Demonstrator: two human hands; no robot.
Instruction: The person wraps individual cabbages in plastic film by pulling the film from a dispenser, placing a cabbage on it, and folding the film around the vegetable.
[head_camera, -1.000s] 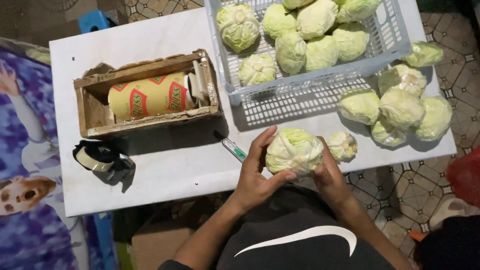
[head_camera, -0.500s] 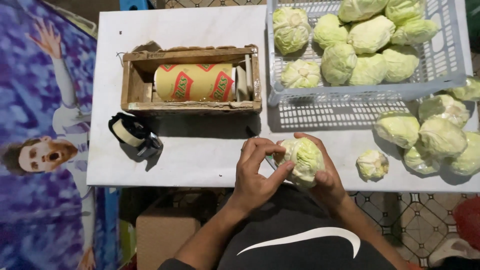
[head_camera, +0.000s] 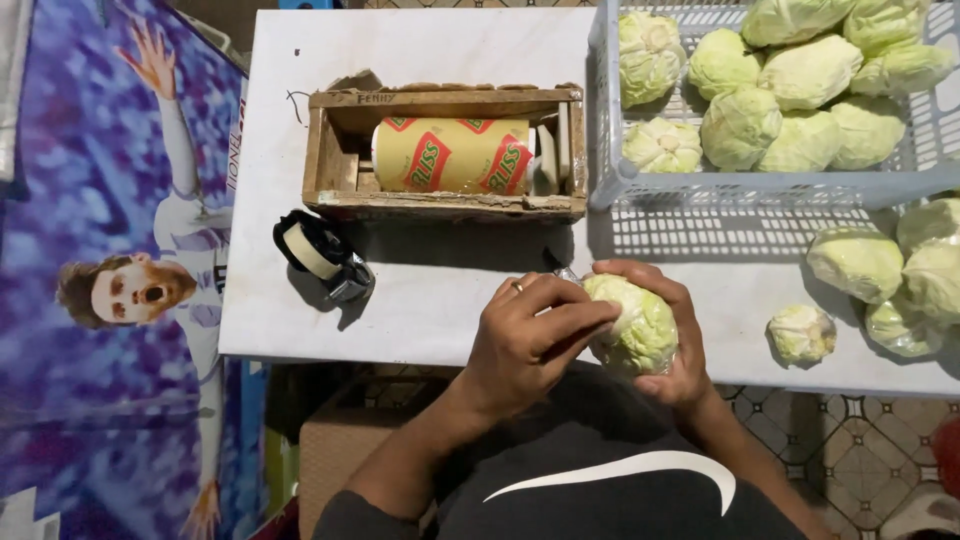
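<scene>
We note the white surface (head_camera: 420, 60) first: it carries everything in view. At its far right edge sits a pale plastic crate (head_camera: 760, 185), its slatted wall holding back a heap of loose cabbages (head_camera: 775, 75) so they cannot roll. Further cabbages (head_camera: 855, 262) lie outside it on the surface, well apart from our hands, with one small cabbage (head_camera: 800, 333) near the front edge.

Left of the crate stands an open wooden box (head_camera: 445, 150) that cradles a roll of yellow printed film (head_camera: 452, 155) lying on its side. We judge the box keeps the roll steady while film is drawn off. A tape dispenser (head_camera: 322, 255) rests just in front of the box's left corner, within easy reach.

The held cabbage (head_camera: 640, 325) is at the near edge of the surface, just above our lap, lifted between both hands. It looks glossy, possibly film-covered; we cannot be sure.

Our right hand (head_camera: 675, 345) cups it from behind and beneath, fingers curled round its far side. Our left hand (head_camera: 535, 335) comes in from the left, wrist bent, fingers (head_camera: 570, 310) together and pressed flat on its top.
</scene>
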